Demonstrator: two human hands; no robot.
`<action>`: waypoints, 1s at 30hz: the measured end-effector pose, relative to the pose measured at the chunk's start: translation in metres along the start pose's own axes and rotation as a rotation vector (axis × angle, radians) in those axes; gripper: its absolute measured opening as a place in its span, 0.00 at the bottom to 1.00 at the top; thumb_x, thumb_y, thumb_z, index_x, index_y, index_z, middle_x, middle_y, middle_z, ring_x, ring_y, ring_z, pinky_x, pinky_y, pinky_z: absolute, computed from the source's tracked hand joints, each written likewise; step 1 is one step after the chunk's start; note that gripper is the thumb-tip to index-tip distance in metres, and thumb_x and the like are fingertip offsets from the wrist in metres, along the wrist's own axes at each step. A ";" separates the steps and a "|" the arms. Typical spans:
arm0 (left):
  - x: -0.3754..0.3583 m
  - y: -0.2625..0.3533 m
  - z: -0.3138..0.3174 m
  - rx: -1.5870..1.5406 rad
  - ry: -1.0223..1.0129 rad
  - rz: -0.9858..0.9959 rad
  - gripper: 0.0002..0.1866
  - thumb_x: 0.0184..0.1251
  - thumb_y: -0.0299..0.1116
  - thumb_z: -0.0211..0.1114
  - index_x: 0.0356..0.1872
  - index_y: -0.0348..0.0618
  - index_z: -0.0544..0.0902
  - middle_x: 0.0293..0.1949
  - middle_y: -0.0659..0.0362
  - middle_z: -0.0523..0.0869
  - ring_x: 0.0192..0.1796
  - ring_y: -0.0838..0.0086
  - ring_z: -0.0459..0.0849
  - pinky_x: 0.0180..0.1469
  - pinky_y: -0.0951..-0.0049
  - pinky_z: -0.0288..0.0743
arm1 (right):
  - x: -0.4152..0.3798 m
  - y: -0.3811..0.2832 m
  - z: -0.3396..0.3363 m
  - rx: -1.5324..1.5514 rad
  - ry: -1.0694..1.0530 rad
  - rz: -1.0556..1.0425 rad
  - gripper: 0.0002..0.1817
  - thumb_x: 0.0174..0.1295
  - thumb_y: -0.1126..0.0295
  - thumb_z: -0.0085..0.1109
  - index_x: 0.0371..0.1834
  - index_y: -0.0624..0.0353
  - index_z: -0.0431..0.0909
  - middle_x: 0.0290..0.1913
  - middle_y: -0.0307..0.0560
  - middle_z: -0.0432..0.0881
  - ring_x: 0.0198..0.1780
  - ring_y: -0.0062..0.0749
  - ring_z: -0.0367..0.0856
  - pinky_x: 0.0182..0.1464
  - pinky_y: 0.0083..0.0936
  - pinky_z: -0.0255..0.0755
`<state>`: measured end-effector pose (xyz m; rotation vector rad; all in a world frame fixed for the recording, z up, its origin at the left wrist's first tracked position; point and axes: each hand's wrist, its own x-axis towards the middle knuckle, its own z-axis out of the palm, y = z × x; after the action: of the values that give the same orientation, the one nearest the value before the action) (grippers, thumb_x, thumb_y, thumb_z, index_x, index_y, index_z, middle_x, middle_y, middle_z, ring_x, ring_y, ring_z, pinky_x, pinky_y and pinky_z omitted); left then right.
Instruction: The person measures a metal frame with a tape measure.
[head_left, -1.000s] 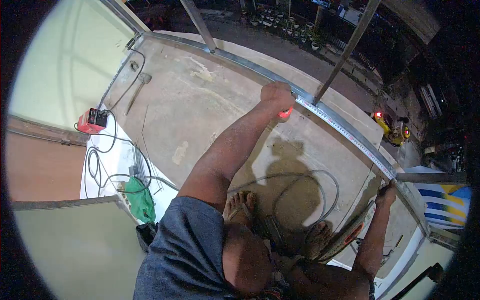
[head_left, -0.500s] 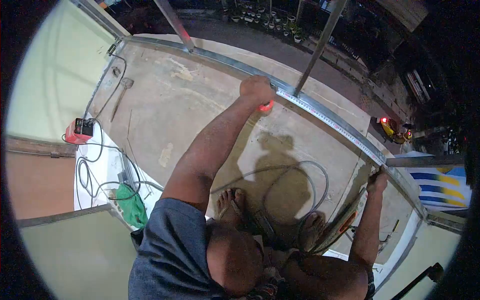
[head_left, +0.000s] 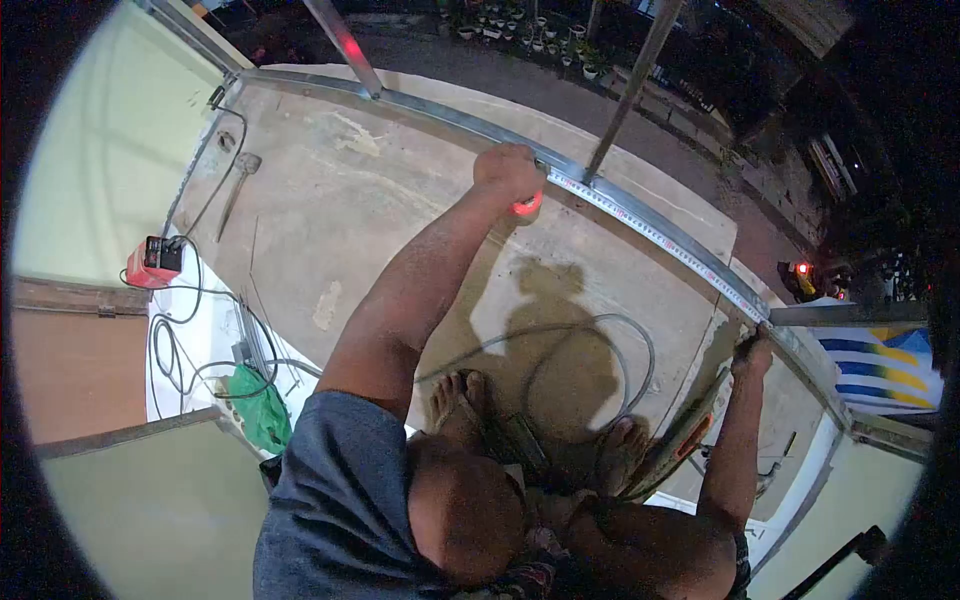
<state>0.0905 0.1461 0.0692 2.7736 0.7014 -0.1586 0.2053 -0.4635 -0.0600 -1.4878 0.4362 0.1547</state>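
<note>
My left hand (head_left: pixel 508 170) grips a red tape measure case (head_left: pixel 527 206) pressed against a long metal rail (head_left: pixel 440 112) at the edge of a concrete slab. The tape blade (head_left: pixel 650 232) runs along the rail to the right. My right hand (head_left: pixel 752 352) holds the blade's far end against the rail near a crossing metal bar (head_left: pixel 850 314). My bare feet (head_left: pixel 460 398) stand on the slab below.
A grey cable (head_left: pixel 600 330) loops on the slab (head_left: pixel 330 200) by my feet. A red power tool (head_left: pixel 152 262) with black cords, a hammer (head_left: pixel 238 180) and a green bag (head_left: pixel 262 410) lie at the left. Upright metal posts (head_left: pixel 630 80) rise from the rail. Street lies far below.
The view shifted left and slightly up over the last second, so rail and hands sit lower left in frame. Both hands keep the tape stretched along the rail.
</note>
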 end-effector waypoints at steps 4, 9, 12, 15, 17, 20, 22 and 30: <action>-0.017 0.014 -0.029 0.022 -0.096 -0.028 0.22 0.61 0.47 0.57 0.52 0.47 0.85 0.57 0.50 0.83 0.60 0.59 0.81 0.62 0.60 0.75 | -0.054 -0.036 0.052 0.210 0.155 0.120 0.23 0.70 0.55 0.51 0.62 0.58 0.72 0.57 0.46 0.75 0.56 0.35 0.73 0.57 0.39 0.71; -0.003 0.005 -0.008 0.065 -0.057 -0.031 0.25 0.61 0.52 0.58 0.53 0.48 0.84 0.56 0.50 0.83 0.59 0.57 0.82 0.61 0.58 0.75 | -0.059 -0.040 0.054 0.163 0.124 0.091 0.08 0.72 0.61 0.50 0.38 0.50 0.77 0.28 0.33 0.73 0.29 0.26 0.71 0.31 0.28 0.67; -0.003 0.003 -0.007 0.025 -0.021 0.007 0.27 0.59 0.56 0.59 0.50 0.47 0.86 0.55 0.48 0.84 0.58 0.55 0.82 0.59 0.57 0.76 | -0.059 -0.040 0.052 0.261 0.049 0.089 0.08 0.72 0.62 0.51 0.36 0.50 0.75 0.26 0.33 0.73 0.27 0.25 0.70 0.29 0.25 0.67; 0.002 -0.002 -0.001 -0.015 0.024 0.049 0.28 0.59 0.58 0.59 0.49 0.47 0.87 0.53 0.47 0.85 0.58 0.54 0.82 0.58 0.56 0.76 | -0.071 -0.052 0.068 0.200 0.164 0.146 0.08 0.72 0.61 0.50 0.36 0.50 0.75 0.25 0.33 0.72 0.25 0.24 0.69 0.28 0.23 0.66; 0.003 -0.002 0.003 -0.015 0.026 0.062 0.28 0.61 0.59 0.58 0.50 0.48 0.86 0.54 0.48 0.85 0.58 0.54 0.82 0.59 0.56 0.76 | -0.070 -0.051 0.067 0.189 0.167 0.137 0.08 0.72 0.62 0.50 0.37 0.50 0.74 0.25 0.34 0.72 0.25 0.23 0.69 0.27 0.22 0.66; -0.004 0.006 -0.006 0.058 0.000 -0.008 0.28 0.63 0.57 0.57 0.54 0.46 0.84 0.56 0.48 0.83 0.59 0.55 0.81 0.61 0.57 0.74 | -0.080 -0.056 0.074 0.183 0.171 0.108 0.08 0.72 0.62 0.51 0.36 0.51 0.74 0.25 0.34 0.72 0.25 0.23 0.70 0.27 0.22 0.66; 0.001 0.001 -0.001 0.052 -0.018 0.006 0.28 0.63 0.57 0.57 0.54 0.47 0.84 0.57 0.48 0.83 0.59 0.54 0.81 0.61 0.57 0.75 | -0.080 -0.057 0.076 0.180 0.224 0.133 0.08 0.72 0.63 0.51 0.36 0.51 0.73 0.25 0.34 0.72 0.25 0.23 0.69 0.26 0.22 0.66; -0.006 0.006 -0.010 0.063 -0.014 0.033 0.26 0.65 0.55 0.56 0.52 0.47 0.85 0.54 0.48 0.84 0.58 0.55 0.82 0.60 0.57 0.75 | -0.071 -0.051 0.067 0.190 0.182 0.115 0.07 0.72 0.64 0.50 0.36 0.50 0.74 0.26 0.34 0.74 0.25 0.23 0.72 0.26 0.22 0.69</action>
<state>0.0885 0.1415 0.0816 2.8392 0.6571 -0.1968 0.1715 -0.3902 0.0153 -1.2951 0.6659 0.0663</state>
